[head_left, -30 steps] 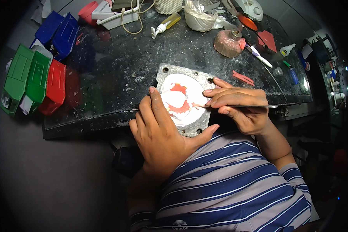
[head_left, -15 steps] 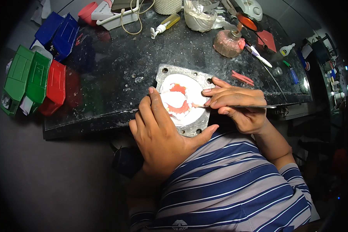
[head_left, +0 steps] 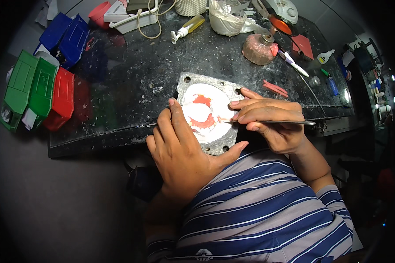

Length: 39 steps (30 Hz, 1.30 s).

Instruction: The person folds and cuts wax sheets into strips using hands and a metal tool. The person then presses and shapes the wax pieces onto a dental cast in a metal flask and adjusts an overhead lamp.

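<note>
A square metal flask (head_left: 193, 77) with corner holes rests at the bench's front edge, filled with white plaster (head_left: 217, 94) holding pink-red wax pieces (head_left: 202, 122) with small pale teeth along them. My left hand (head_left: 180, 153) grips the flask's left and lower side, fingers over the rim and thumb at the bottom right corner. My right hand (head_left: 272, 125) holds a thin metal instrument (head_left: 307, 122) in closed fingers, its tip at the right end of the lower wax piece. The fingertips of this hand rest by the flask's right edge.
On the dark bench (head_left: 118, 96) stand green, red and blue bins (head_left: 61, 101), a pump bottle (head_left: 188, 28), a plaster-coated bowl (head_left: 226, 19), a metal burner (head_left: 259, 48), pink wax strips (head_left: 274, 89), a white-handled tool (head_left: 294, 63) and a small blue object (head_left: 332, 87).
My right hand and the instrument have shifted very slightly at the wax. My left hand and the flask look unmoved.
</note>
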Tool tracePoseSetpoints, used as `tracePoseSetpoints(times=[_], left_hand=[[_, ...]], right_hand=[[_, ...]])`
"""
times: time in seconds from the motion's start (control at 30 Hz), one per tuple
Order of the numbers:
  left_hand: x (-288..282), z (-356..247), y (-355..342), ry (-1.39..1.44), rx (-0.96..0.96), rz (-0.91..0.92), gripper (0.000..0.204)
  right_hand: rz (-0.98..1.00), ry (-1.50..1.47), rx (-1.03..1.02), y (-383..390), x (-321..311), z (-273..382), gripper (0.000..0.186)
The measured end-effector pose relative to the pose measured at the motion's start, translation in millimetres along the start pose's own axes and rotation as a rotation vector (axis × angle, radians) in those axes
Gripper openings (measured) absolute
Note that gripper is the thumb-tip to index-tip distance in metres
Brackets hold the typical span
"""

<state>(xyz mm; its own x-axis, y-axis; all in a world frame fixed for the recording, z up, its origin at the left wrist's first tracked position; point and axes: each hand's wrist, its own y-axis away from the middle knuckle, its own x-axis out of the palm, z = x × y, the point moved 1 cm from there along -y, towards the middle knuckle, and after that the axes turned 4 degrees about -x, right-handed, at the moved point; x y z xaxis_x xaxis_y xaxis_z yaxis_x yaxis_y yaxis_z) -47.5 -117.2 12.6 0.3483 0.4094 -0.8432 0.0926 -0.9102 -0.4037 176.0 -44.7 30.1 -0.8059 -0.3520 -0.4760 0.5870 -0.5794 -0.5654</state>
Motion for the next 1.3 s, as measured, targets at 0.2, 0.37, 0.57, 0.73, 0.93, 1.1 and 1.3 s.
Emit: tracePoseSetpoints(times=[0.2,0.37,0.57,0.73,0.93,1.1,1.3], left_hand=[[0.0,0.0,-0.3,0.002,0.004,-0.001,0.139],[0.6,-0.1,0.3,0.004,0.005,-0.013,0.138],[-0.4,-0.6,-0.4,0.012,0.000,-0.003,0.139],[-1.1,-0.6,-0.2,-0.009,0.000,-0.010,0.140],[0.3,0.3,-0.2,0.000,-0.008,0.003,0.139],[-2.2,-2.1,-0.6,-0.001,-0.011,0.007,0.137],[3.1,0.8,-0.1,0.006,0.000,-0.011,0.137]], right_hand=[[0.016,0.053,0.002,-2.1,1.9,1.0,0.015],[0.019,0.106,-0.013,-4.4,3.5,0.8,0.014],[-0.080,-0.213,0.083,4.6,-3.9,-4.4,0.013],[-0.190,-0.196,0.029,7.9,-12.1,-7.7,0.016],[-0.128,0.115,0.021,11.3,3.8,13.3,0.017],[-0.095,0.153,-0.033,8.8,7.3,13.8,0.019],[-0.070,0.146,-0.024,9.2,5.9,13.7,0.019]])
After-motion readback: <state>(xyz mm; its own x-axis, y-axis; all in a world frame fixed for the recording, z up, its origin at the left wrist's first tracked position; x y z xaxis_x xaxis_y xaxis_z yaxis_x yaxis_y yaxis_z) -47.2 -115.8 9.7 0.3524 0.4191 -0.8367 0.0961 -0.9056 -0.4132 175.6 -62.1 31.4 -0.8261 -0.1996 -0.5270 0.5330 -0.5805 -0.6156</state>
